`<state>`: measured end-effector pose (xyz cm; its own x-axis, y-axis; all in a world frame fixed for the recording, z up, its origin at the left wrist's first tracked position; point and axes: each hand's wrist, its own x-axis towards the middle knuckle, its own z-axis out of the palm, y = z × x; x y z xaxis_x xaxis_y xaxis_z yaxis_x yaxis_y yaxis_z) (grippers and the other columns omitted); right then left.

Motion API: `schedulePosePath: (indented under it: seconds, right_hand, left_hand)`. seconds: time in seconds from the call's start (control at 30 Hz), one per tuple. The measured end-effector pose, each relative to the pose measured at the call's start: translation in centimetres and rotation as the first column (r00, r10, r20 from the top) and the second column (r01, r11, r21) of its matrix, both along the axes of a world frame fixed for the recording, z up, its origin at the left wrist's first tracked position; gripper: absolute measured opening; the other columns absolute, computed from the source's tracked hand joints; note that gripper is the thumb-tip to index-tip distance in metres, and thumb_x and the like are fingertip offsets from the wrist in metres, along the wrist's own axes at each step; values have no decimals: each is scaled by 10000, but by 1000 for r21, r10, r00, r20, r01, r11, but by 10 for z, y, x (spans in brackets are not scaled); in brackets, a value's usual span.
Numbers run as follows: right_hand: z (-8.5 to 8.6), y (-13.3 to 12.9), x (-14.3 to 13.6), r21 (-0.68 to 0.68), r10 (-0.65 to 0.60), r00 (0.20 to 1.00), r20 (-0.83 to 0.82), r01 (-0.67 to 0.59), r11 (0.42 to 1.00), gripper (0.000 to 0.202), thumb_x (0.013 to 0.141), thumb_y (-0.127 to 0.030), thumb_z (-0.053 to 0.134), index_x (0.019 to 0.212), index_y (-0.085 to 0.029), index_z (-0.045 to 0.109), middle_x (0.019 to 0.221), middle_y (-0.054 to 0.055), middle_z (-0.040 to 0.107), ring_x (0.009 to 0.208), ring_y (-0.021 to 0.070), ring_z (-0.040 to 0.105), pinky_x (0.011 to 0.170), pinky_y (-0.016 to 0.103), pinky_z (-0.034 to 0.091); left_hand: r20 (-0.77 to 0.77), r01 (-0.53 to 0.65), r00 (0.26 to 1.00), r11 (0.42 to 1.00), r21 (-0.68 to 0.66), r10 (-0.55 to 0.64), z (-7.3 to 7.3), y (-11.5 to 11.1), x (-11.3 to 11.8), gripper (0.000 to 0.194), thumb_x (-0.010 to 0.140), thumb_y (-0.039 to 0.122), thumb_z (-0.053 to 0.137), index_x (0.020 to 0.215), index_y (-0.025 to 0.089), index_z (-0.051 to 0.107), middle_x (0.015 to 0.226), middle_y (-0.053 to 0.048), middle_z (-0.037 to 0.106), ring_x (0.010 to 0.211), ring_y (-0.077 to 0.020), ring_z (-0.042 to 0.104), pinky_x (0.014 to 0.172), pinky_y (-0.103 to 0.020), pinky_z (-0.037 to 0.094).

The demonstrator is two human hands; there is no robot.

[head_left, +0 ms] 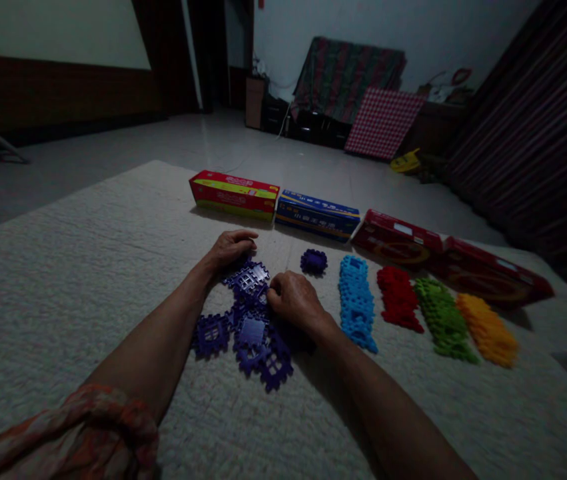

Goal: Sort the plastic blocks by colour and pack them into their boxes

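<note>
The purple pieces (252, 331) lie in a loose, overlapping heap on the pale mat (88, 260), between and in front of the person's forearms. They are flat, with notched edges; several have window-like openings, and one near the middle has a solid panel.

The left hand (233, 248) is at the far end of the heap, back upward, its fingers bent and reaching over the pieces there; whether they grip one I cannot tell. The right hand (294, 298) is at the heap's right side, its fingers curled in close together against the pieces; the hand hides whatever may be between them.

A lone purple piece (314, 261) sits apart, just beyond the right hand. To the right of that hand stretch four rows of similar pieces, side by side: blue pieces (356, 300), then red pieces (397, 298), green pieces (444, 320) and orange pieces (486, 330).

Behind all these, boxes form a line across the mat: a red and yellow box (236, 195), a blue box (317, 215) and two dark red boxes (397, 240). Past the mat, a checked cloth (386, 121) hangs near the far wall, and a striped curtain (528, 133) hangs at right.
</note>
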<state>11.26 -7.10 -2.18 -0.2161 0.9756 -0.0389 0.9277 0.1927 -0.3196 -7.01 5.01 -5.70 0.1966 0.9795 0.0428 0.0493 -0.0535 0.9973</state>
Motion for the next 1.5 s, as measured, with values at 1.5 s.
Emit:
schedulePosePath:
  seconds: [1.5]
  right_hand:
    - [16, -3, 33, 7, 132, 989, 73, -133, 991, 531, 825, -140, 633, 1337, -177, 494, 1275, 150, 550, 1160, 273, 559, 922, 372, 472]
  left_hand:
    - [9, 1, 1000, 1000, 4, -1, -6, 5, 0, 446, 599, 307, 772, 1009, 135, 739, 794, -67, 741, 711, -187, 686, 718, -323, 513]
